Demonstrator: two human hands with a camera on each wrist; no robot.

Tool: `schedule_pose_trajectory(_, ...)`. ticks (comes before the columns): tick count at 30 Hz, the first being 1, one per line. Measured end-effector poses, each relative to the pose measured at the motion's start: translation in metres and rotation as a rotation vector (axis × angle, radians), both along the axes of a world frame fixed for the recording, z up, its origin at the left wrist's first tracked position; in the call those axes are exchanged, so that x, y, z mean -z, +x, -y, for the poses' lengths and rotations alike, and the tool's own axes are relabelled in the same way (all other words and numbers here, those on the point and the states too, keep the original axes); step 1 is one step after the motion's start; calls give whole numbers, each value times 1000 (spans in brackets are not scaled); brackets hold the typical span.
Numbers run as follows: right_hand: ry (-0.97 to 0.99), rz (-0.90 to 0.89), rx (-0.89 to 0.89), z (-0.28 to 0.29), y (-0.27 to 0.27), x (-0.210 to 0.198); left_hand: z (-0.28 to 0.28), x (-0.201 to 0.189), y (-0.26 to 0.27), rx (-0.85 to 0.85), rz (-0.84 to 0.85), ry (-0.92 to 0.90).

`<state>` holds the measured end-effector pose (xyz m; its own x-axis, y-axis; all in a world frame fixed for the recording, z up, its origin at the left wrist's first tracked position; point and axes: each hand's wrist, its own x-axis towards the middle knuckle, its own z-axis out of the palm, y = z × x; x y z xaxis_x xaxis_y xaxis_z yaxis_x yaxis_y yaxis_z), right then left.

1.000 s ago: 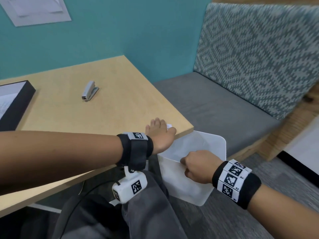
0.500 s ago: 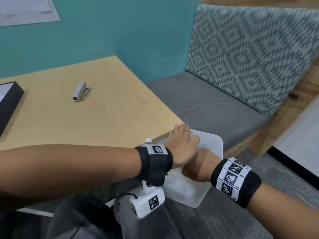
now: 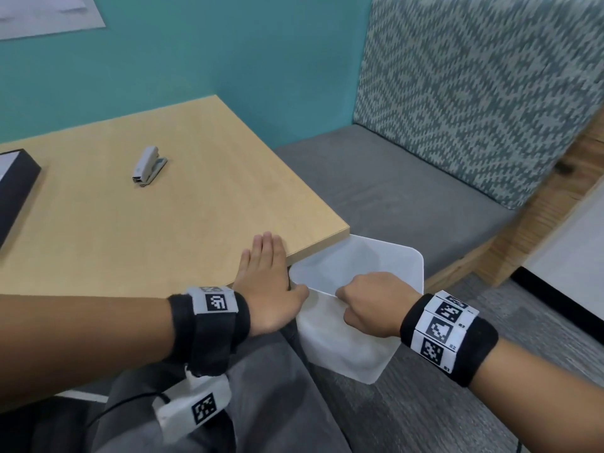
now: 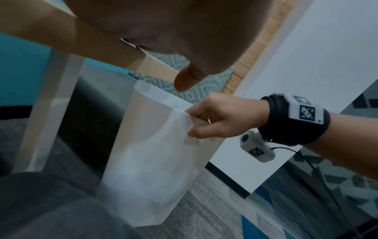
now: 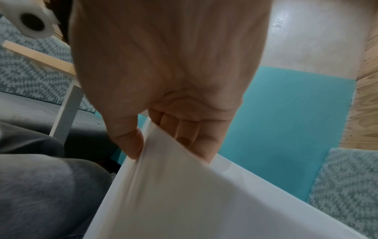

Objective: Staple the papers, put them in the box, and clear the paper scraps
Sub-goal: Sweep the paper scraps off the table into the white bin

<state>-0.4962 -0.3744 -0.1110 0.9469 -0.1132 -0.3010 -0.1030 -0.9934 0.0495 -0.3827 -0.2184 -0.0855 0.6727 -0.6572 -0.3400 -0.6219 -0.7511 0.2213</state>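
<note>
A white plastic bin (image 3: 359, 266) hangs just below the table's near right corner. My right hand (image 3: 369, 302) grips its near rim, thumb outside and fingers inside, as the right wrist view shows on the bin wall (image 5: 184, 194) and the left wrist view on the bin (image 4: 151, 161). My left hand (image 3: 266, 276) lies flat with straight fingers on the table edge (image 3: 310, 243), beside the bin. No paper scraps show on the table. A grey stapler (image 3: 148, 165) lies on the wooden top, far from both hands. The black box (image 3: 16, 188) sits at the left edge.
A grey bench seat (image 3: 408, 191) with a patterned backrest (image 3: 474, 93) runs to the right of the table. My grey-trousered legs (image 3: 261, 403) are below the hands. A white table leg (image 4: 47, 113) stands left of the bin. A white panel (image 3: 568, 240) is at far right.
My left hand swept off the table edge over the bin, then came back flat onto the table edge. My right hand kept its grip on the bin rim.
</note>
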Motion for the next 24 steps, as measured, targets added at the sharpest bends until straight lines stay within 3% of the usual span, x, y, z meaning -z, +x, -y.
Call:
schedule_pose_trajectory(8,16,39,-39,-13,5,-2,54,9,-18,119,61,-107)
schedule_pose_trajectory(12,139,-21,88,-6,-1,7,80,13,-49,259,-183,-351)
schedule_pose_trajectory(16,-4,-79,22,-1,-7,16,73,11,-54,320,-338,-429)
schedule_pose_trajectory(21,-25,21,10,1,-10,17,64,-7,-4,152,-206,-435)
schedule_pose_trajectory(24,-43,51,-21,3,-13,17,66,-10,34,-50,-46,-295)
